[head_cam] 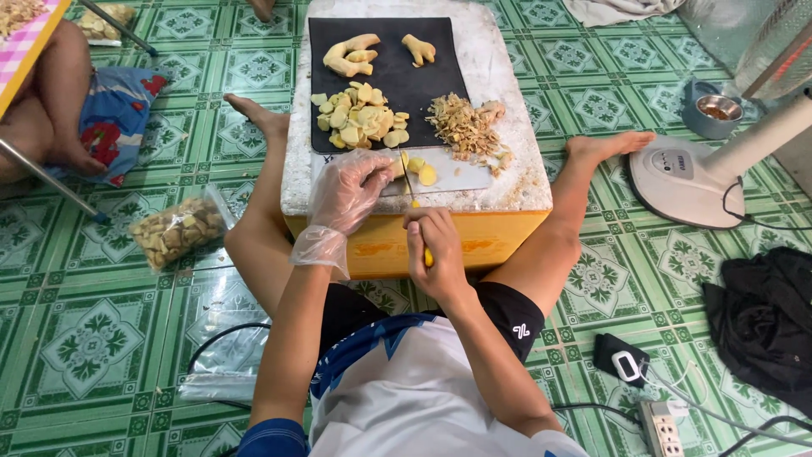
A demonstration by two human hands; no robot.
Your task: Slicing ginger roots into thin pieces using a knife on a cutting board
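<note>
Only the head view to go on, looking straight down at my lap. I'm sitting on the green tiled floor [101,338] with my legs either side of a low bench [507,182], white on top with yellow sides.

My left hand [351,190] wears a clear plastic glove, and its fingers press down on a piece of ginger [404,166] sitting on the small white cutting board [461,173] at the near edge. My right hand [436,250] is bare, fingers wrapped tight round the yellow handle of a knife [411,184], with the blade standing right against that ginger piece. One cut slice [429,175] lies just beside the blade.

Further back on the bench there's a black mat [397,80]. On it sits a pile of ginger slices [359,118], with whole ginger roots [351,53] at the far end. A heap of peelings [465,127] sits off the mat's right edge.

On the floor: a bag of ginger [178,230] to my left, a fan base [685,182] to my right, and a power strip [664,427] near my right hip. Another person's leg [51,101] shows at top left.
</note>
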